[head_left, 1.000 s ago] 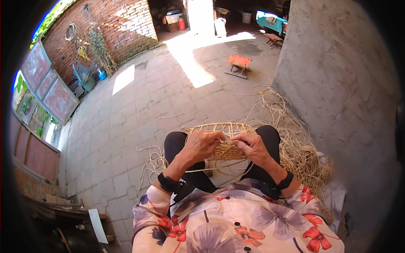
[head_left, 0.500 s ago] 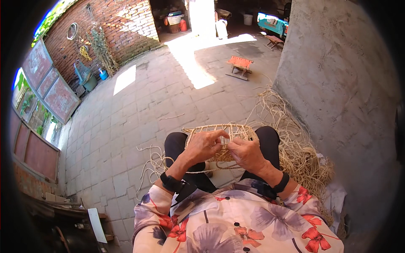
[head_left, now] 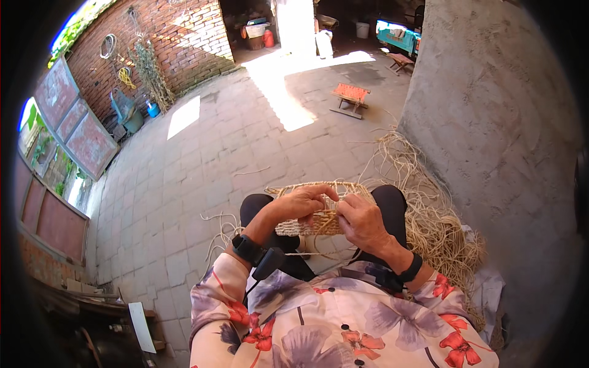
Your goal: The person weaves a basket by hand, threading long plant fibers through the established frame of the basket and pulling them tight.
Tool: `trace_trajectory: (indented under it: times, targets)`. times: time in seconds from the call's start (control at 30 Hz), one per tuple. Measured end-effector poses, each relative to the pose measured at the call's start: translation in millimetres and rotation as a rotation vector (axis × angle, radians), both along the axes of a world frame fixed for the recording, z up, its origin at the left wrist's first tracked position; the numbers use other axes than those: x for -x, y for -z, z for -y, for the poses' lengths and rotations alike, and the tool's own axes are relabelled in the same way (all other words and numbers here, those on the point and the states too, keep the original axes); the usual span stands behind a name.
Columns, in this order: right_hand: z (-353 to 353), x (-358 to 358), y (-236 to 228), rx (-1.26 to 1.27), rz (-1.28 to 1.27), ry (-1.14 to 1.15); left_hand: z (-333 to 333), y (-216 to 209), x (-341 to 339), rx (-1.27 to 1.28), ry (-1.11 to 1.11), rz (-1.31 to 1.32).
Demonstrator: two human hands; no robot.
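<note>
A straw-coloured woven basket [head_left: 328, 226] rests between my knees, its lower side tightly woven and its upper part an open lattice of cords. My left hand [head_left: 300, 203] lies over its near side, fingers bent and the index finger reaching toward the right fingertips. Close beside it, my right hand [head_left: 362, 219] is closed in a pinch at the lattice. A thin cord seems to run between the fingertips, though the fingers partly hide it. Below the hands a loose cord end curves down from the basket.
A big heap of loose straw cord [head_left: 438, 230] lies to my right along the grey wall [head_left: 491, 122]. More strands [head_left: 221, 230] trail by my left knee. Farther off on the paving stands a folding stool [head_left: 351, 93] with an orange seat.
My left hand has turned and shifted slightly right, with its wrist more side-on. More of the basket's woven side shows beneath the hands. The right fingers have lifted slightly.
</note>
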State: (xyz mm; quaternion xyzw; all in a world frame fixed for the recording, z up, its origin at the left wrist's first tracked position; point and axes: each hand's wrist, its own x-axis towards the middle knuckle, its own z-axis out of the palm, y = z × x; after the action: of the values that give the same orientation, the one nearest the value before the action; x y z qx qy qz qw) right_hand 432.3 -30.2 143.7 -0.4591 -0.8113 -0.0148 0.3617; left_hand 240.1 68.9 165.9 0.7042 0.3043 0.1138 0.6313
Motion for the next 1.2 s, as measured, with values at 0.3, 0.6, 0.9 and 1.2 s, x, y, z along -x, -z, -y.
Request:
trace_trajectory:
  times: [0.3, 0.6, 0.9, 1.2]
  targets:
    - [-15, 0, 18, 0.141, -0.211, -0.049, -27, 20, -9, -0.395, 0.264, -0.122]
    - [-10, 0, 3, -0.092, -0.025, -0.009, -25, 9, -21, -0.074, 0.2, -0.225]
    - [-30, 10, 8, -0.112, 0.281, -0.234, -35, 20, -12, 0.042, 0.183, -0.142]
    - [-31, 14, 8, -0.032, 0.24, -0.132, -11, 15, 3, -0.044, -0.017, -0.037]
